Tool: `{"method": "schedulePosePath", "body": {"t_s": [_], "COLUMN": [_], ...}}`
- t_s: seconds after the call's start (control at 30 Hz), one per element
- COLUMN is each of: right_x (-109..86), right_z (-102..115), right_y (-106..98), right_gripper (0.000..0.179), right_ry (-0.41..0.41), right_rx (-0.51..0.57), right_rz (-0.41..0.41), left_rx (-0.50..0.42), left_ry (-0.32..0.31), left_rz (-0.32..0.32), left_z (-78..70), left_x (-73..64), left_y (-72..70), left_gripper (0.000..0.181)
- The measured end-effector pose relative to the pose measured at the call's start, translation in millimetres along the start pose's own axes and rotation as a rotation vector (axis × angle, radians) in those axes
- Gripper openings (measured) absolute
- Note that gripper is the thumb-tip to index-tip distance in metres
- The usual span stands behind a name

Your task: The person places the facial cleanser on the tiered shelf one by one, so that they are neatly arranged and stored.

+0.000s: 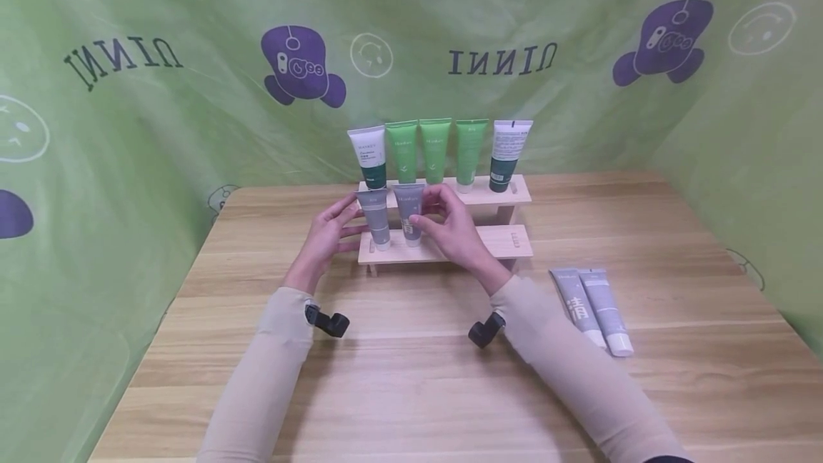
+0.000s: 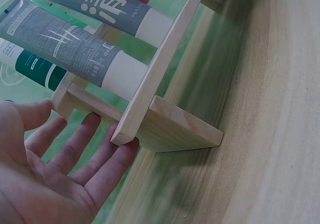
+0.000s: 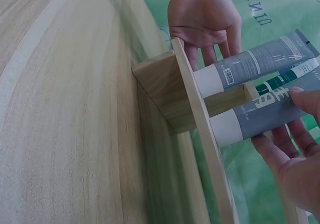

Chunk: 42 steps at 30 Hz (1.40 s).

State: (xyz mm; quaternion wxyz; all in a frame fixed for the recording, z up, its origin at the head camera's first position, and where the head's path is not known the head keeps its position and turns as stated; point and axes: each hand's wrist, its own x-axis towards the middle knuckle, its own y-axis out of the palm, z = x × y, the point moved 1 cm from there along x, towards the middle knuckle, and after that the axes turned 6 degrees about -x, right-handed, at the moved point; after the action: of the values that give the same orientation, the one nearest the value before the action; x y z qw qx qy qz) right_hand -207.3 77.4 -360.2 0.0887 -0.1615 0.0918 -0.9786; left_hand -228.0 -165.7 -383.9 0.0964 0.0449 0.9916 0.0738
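Observation:
My right hand [image 1: 455, 228] pinches a grey tube [image 1: 410, 214] between thumb and fingers. That tube stands cap down on the lower step of a wooden stand [image 1: 450, 250]. To its left another grey tube [image 1: 375, 220] stands upright on the same step, its back label towards me. My left hand [image 1: 326, 238] is at the stand's left end with fingers spread. In the left wrist view, fingertips of the left hand [image 2: 65, 169] touch the wooden end of the stand. The right wrist view shows the right thumb on the front of the held tube [image 3: 270, 108].
On the upper step stand a white and green tube [image 1: 369, 157], several green ones [image 1: 434, 151] and another white and green tube [image 1: 510, 154]. Two grey tubes [image 1: 604, 311] lie on the table [image 1: 398, 377] at the right. A green printed cloth [image 1: 411, 34] hangs behind.

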Motion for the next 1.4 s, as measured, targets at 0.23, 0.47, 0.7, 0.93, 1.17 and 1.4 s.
{"method": "schedulePosePath", "body": {"t_s": [0.23, 0.47, 0.7, 0.93, 1.17, 1.4], "right_x": [0.0, 0.1, -2.1, -9.4, -23.2, -41.4], "right_z": [-0.5, -2.9, -3.1, 1.2, 2.0, -0.4], "right_y": [1.0, 0.5, -2.8, -15.6, -40.5, -72.6], "right_gripper": [0.035, 0.035, 0.04, 0.045, 0.048, 0.054], "right_ry": [-0.006, 0.006, 0.013, 0.057, 0.178, 0.332], "right_rx": [-0.021, -0.022, -0.018, -0.032, -0.025, 0.101], "right_rz": [-0.003, 0.006, 0.027, 0.042, 0.076, 0.12], "left_rx": [0.006, 0.002, 0.005, 0.009, 0.01, 0.012], "left_ry": [-0.001, 0.003, 0.009, 0.006, 0.0, 0.0], "left_rz": [-0.001, 0.002, 0.004, 0.003, 0.003, 0.008], "left_z": [-0.3, 0.0, 1.3, 0.5, 0.8, 1.6], "left_x": [0.4, 0.3, 0.9, 0.6, 2.0, 2.0], "left_y": [-0.4, -0.4, 0.0, 0.3, 0.0, -0.9], "left_gripper": [0.051, 0.051, 0.051, 0.051, 0.051, 0.052]}}
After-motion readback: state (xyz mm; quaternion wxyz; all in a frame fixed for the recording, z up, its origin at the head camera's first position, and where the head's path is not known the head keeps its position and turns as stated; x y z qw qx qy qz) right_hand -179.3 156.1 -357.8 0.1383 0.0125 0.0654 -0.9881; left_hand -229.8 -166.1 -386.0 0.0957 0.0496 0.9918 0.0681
